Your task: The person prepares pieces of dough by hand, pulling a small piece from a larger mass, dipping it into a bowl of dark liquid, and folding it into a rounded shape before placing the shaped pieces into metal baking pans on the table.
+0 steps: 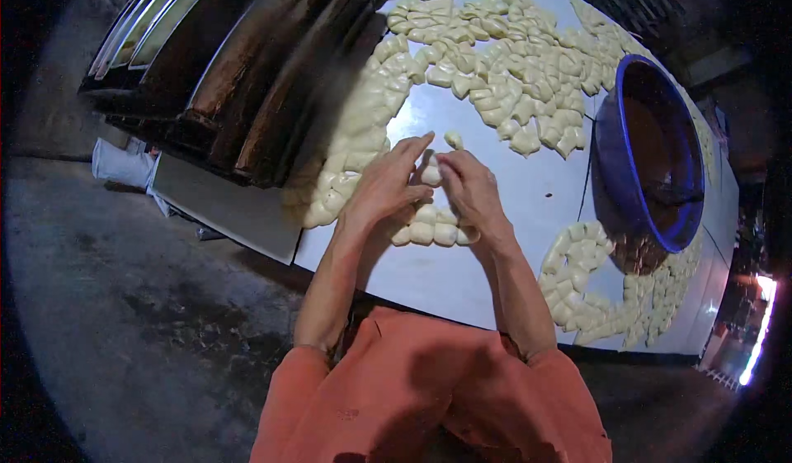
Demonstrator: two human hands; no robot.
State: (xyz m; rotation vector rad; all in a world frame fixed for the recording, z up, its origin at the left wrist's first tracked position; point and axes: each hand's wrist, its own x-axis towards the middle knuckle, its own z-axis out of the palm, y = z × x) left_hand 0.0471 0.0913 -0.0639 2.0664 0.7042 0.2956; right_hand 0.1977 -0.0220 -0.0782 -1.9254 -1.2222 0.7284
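Dough (431, 175) — between left hand (384, 184) and right hand (474, 186); white tabletop (417, 275) beneath

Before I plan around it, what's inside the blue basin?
Inside the blue basin is something brown, with a dark object at lower right; I can't identify either. The left wall hides its inner side; anything beneath the brown is covered.

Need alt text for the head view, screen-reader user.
A person's left hand and right hand frame a small pale piece, apparently dough, on a white table. A small cluster of similar pieces lies nearer the person; many more spread beyond. A large blue basin stands at right.
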